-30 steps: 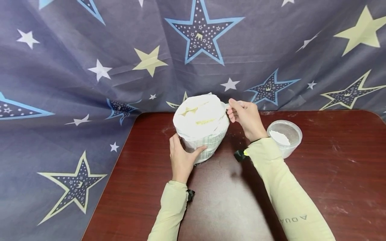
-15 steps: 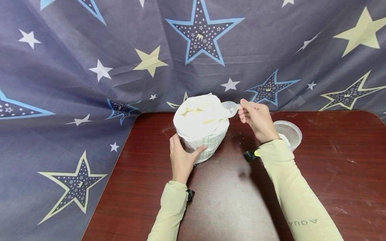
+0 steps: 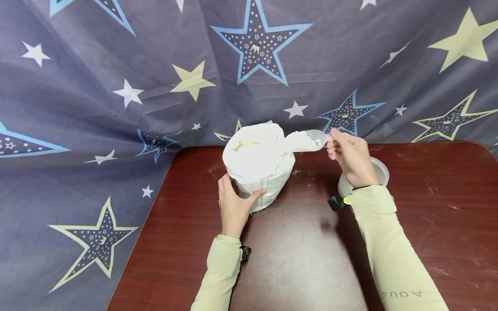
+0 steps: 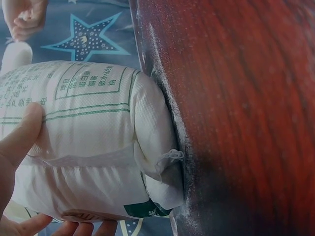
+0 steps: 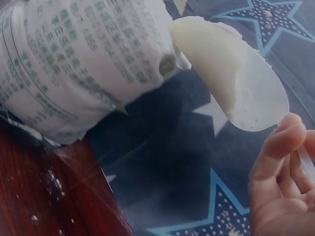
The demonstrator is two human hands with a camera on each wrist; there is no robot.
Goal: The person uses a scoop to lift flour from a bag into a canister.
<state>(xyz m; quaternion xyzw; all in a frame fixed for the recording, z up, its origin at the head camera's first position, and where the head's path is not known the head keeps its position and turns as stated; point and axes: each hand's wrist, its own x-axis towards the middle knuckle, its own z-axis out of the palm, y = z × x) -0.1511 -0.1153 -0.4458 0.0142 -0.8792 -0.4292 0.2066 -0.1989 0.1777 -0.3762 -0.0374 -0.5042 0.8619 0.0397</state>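
A white woven bag [image 3: 268, 185] with green print stands near the back of the table, its top open and white powder [image 3: 249, 162] inside. My left hand [image 3: 235, 207] grips the bag's lower front, thumb on one side and fingers around the other. In my right hand [image 3: 352, 157] is the handle of a clear plastic scoop [image 3: 319, 138], pinched between thumb and fingers. White powder heaps in the scoop, whose front end is at the bag's right rim. The right wrist view shows the scoop [image 5: 263, 96] beside the bag [image 5: 88, 64], with powder toward its tip.
A clear round tub [image 3: 383, 170] stands to the right, partly hidden behind my right hand and wrist. Spilled powder [image 5: 51, 182] dots the reddish-brown table [image 3: 288, 259]. A star-patterned cloth [image 3: 155, 52] hangs behind and to the left.
My right hand has moved to the right, drawing the scoop out of the bag with powder in it. The hand now covers part of the tub. My left hand stays on the bag.
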